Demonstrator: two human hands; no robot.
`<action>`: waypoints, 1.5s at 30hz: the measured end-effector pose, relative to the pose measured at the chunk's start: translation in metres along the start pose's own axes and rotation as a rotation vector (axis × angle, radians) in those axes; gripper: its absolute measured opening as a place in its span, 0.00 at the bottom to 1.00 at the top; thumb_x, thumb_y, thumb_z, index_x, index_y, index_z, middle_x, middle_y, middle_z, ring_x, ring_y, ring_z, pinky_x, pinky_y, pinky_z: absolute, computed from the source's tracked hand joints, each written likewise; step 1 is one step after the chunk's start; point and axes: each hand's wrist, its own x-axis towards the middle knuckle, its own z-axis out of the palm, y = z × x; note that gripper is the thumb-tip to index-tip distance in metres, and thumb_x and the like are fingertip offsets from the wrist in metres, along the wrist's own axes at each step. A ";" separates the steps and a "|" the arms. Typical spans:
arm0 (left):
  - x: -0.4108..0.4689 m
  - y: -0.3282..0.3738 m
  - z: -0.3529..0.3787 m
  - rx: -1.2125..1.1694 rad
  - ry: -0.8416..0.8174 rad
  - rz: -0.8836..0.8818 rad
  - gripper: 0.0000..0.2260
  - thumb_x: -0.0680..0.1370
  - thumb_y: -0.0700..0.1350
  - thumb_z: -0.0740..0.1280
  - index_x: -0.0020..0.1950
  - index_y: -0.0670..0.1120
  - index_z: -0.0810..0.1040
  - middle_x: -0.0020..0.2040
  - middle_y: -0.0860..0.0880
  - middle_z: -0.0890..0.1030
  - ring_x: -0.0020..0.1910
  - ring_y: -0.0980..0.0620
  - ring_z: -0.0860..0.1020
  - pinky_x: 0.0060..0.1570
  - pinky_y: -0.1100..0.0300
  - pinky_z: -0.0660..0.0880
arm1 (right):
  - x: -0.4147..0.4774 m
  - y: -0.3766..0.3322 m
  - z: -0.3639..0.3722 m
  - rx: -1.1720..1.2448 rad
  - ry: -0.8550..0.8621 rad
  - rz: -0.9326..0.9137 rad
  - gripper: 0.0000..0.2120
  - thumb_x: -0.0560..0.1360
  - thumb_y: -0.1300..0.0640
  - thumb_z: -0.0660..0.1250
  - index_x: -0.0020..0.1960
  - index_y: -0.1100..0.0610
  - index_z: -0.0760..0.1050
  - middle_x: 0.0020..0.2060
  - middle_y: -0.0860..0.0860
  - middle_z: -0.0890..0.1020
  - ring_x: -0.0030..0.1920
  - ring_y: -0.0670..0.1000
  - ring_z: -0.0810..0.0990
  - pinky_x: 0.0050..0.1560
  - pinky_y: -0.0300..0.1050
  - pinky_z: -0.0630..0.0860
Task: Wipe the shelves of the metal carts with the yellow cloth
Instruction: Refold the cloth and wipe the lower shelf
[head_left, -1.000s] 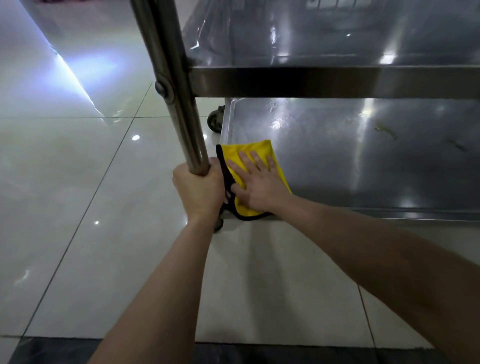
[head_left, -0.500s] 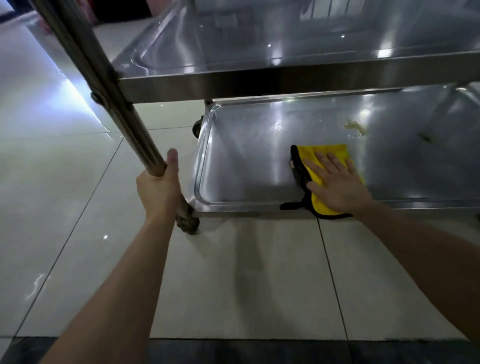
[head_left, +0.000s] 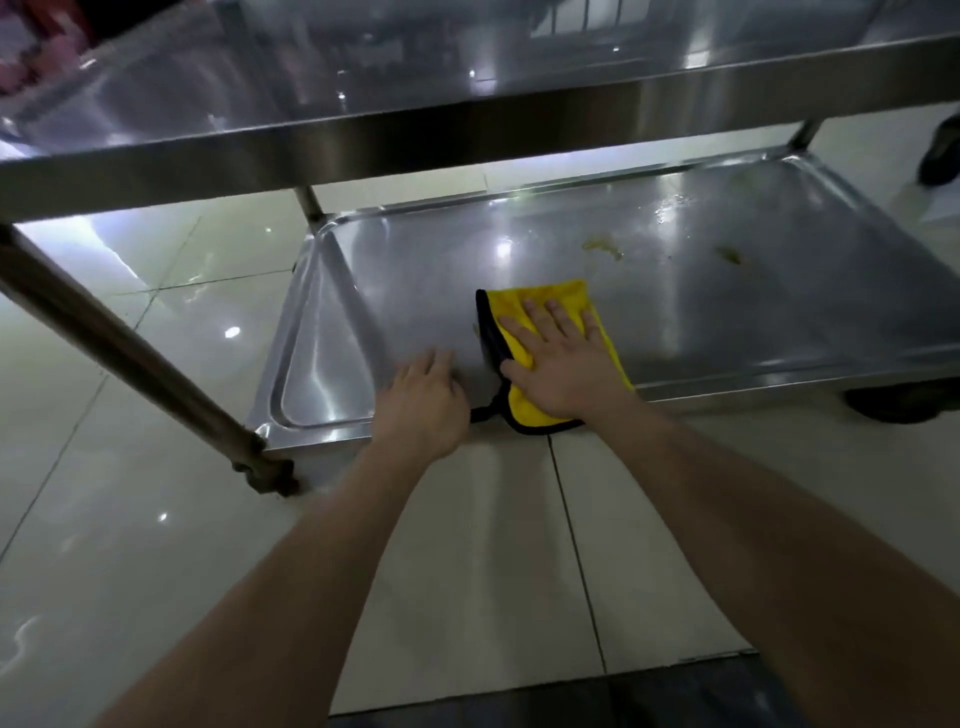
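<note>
Yellow cloth (head_left: 545, 306) flat under right hand (head_left: 558, 364), on bottom shelf (head_left: 727, 312).

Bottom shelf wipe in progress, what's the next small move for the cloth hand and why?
Probably push the right hand, lying flat on the yellow cloth, forward and slightly right across the bottom shelf. Two yellowish smears sit just beyond the cloth, uncovered. The left hand rests on the shelf's front rim, seemingly bracing the cart.
</note>
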 end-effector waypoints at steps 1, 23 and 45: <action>0.012 0.004 -0.002 0.027 -0.061 -0.004 0.26 0.88 0.46 0.55 0.87 0.47 0.61 0.86 0.45 0.63 0.82 0.41 0.65 0.80 0.46 0.62 | 0.000 0.000 0.000 -0.011 0.016 -0.003 0.39 0.76 0.30 0.41 0.86 0.38 0.53 0.87 0.49 0.53 0.86 0.55 0.50 0.83 0.66 0.43; 0.055 0.139 -0.006 0.152 -0.322 0.087 0.62 0.61 0.84 0.70 0.87 0.53 0.60 0.85 0.46 0.62 0.83 0.41 0.62 0.79 0.39 0.66 | -0.054 0.246 -0.050 0.032 -0.099 0.362 0.40 0.73 0.26 0.40 0.84 0.32 0.44 0.86 0.41 0.44 0.86 0.48 0.42 0.84 0.63 0.41; 0.076 0.177 0.006 0.382 -0.377 0.218 0.62 0.49 0.81 0.77 0.78 0.54 0.71 0.68 0.45 0.74 0.66 0.41 0.75 0.62 0.51 0.73 | 0.007 0.205 -0.052 -0.013 -0.156 -0.042 0.30 0.85 0.40 0.52 0.86 0.37 0.50 0.87 0.43 0.48 0.86 0.49 0.44 0.84 0.62 0.42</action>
